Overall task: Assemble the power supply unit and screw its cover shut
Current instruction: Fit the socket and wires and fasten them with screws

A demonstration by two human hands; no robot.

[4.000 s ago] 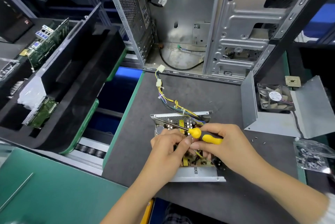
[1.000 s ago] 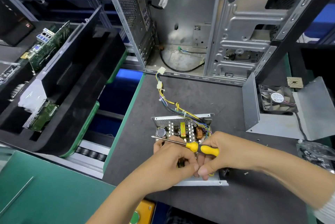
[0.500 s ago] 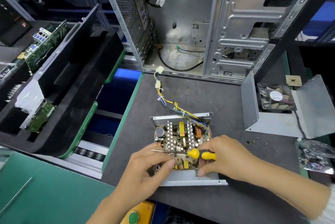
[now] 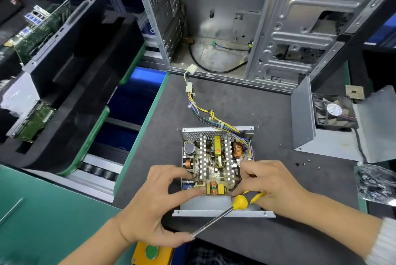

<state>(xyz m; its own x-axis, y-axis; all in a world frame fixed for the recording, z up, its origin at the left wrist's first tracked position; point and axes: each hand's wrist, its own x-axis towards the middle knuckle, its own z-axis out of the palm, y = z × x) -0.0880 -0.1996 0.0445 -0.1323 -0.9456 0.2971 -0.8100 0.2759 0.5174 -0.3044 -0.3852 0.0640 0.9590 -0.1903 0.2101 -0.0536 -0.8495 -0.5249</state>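
Observation:
The open power supply base [image 4: 222,213] lies on the dark mat, its circuit board [image 4: 214,164] exposed, with coils, capacitors and heat sinks. A wire bundle [image 4: 199,108] runs from it toward the computer case. My left hand [image 4: 158,204] rests its fingertips on the board's near left edge. My right hand [image 4: 270,183] touches the board's right edge while it grips the yellow-handled screwdriver [image 4: 237,203], whose shaft points down-left over the base's front lip. The grey metal cover [image 4: 334,144], with a fan [image 4: 334,112] in it, lies to the right.
An open computer case [image 4: 278,24] stands behind the mat. Loose screws [image 4: 306,163] lie by the cover, and a clear bag of screws [image 4: 377,183] at the right edge. Black foam trays [image 4: 70,84] holding green boards fill the left. A yellow box with a green button [image 4: 152,252] sits below.
The screwdriver's shaft has swung from lying across the board to pointing down-left past the front lip. Both hands have spread to the board's left and right edges, uncovering its middle.

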